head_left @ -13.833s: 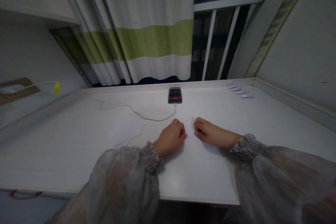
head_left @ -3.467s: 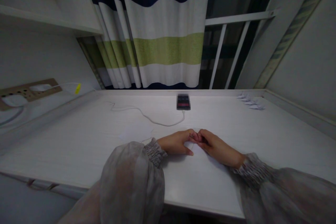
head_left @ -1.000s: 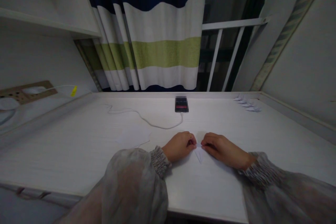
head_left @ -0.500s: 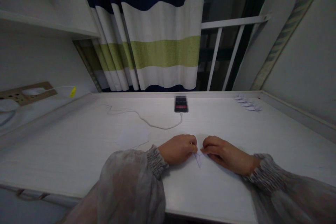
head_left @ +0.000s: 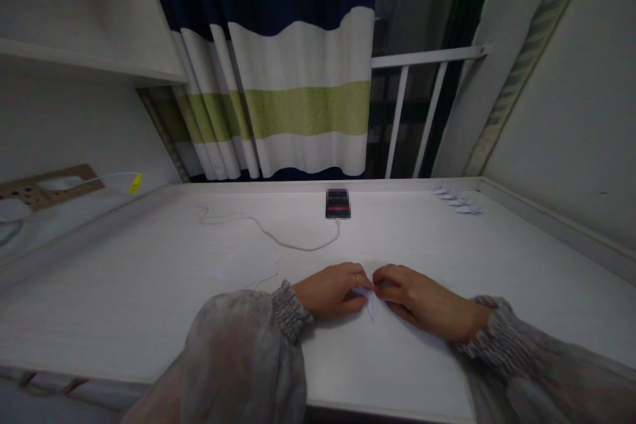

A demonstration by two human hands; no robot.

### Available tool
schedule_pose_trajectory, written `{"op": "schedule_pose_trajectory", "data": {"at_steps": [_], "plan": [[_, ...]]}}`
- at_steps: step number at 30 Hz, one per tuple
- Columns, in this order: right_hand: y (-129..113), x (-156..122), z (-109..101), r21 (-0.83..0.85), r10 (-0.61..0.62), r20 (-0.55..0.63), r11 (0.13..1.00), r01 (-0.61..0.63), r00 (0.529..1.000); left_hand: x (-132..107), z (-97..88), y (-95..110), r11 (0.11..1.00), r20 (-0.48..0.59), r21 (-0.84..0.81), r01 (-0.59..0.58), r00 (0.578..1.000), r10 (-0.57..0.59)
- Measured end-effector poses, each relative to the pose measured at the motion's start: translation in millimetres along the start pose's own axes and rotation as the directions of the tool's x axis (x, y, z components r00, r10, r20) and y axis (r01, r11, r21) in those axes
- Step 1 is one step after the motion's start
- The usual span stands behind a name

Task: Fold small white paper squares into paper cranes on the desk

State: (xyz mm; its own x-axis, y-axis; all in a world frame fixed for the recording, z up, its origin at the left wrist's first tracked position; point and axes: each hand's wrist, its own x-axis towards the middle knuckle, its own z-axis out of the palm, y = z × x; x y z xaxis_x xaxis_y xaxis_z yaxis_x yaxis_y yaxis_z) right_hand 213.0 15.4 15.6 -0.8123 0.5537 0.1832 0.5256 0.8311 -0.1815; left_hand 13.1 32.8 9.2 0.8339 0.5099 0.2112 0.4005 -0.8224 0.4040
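Between my hands, low over the white desk, is a small piece of folded white paper (head_left: 370, 309) with a narrow point toward me; the rest is covered by fingers. My left hand (head_left: 336, 290) grips its left side, the ringed finger on top and the thumb lower down. My right hand (head_left: 417, 299) is closed at the paper's upper right, with bent fingers pinching its edge close to the left fingertips. Exactly how the right fingers hold it is partly hidden.
Several small folded paper pieces (head_left: 469, 210) lie at the back right of the desk (head_left: 387, 371). A dark, blurred-out device (head_left: 338, 204) with a white cable (head_left: 303, 250) sits at the back. A pale paper sheet (head_left: 236, 269) lies beyond my left sleeve. Sockets (head_left: 54, 185) are at left.
My right hand has come closer to my left, nearly meeting it at the paper. My left thumb has moved down, away from its fingers. The camera view has shifted slightly.
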Motion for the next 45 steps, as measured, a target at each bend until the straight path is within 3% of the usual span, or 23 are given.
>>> {"op": "schedule_pose_trajectory", "data": {"at_steps": [11,20,25,29,35,45], "plan": [[-6.2,-5.8,2.9,0.101,0.113,-0.061,0.989,-0.106,0.992,-0.3,9.1,1.7,0.995,-0.063,0.029,0.091,0.994,-0.089],[-5.9,-7.8,9.8,0.031,-0.004,-0.116,0.999,0.008,0.993,-1.1,8.7,8.9,0.962,-0.096,0.228,0.148,0.987,-0.129],[-7.0,-4.9,8.1,-0.028,0.048,-0.114,0.998,-0.052,0.992,-0.5,7.9,8.2,0.961,-0.140,0.179,0.210,0.972,-0.186],[-5.0,-5.9,8.5,0.025,0.082,-0.102,0.996,-0.080,0.991,-1.1,7.1,6.4,0.961,-0.134,0.118,0.249,0.963,-0.234],[-1.3,-10.2,11.2,0.111,0.108,-0.092,0.989,-0.098,0.990,-5.6,7.7,2.1,0.971,-0.108,0.075,0.228,0.970,-0.220],[1.5,-13.6,14.2,0.104,0.086,-0.108,0.992,-0.075,0.990,-7.1,8.8,7.1,0.947,-0.107,0.235,0.221,0.974,-0.201]]}}
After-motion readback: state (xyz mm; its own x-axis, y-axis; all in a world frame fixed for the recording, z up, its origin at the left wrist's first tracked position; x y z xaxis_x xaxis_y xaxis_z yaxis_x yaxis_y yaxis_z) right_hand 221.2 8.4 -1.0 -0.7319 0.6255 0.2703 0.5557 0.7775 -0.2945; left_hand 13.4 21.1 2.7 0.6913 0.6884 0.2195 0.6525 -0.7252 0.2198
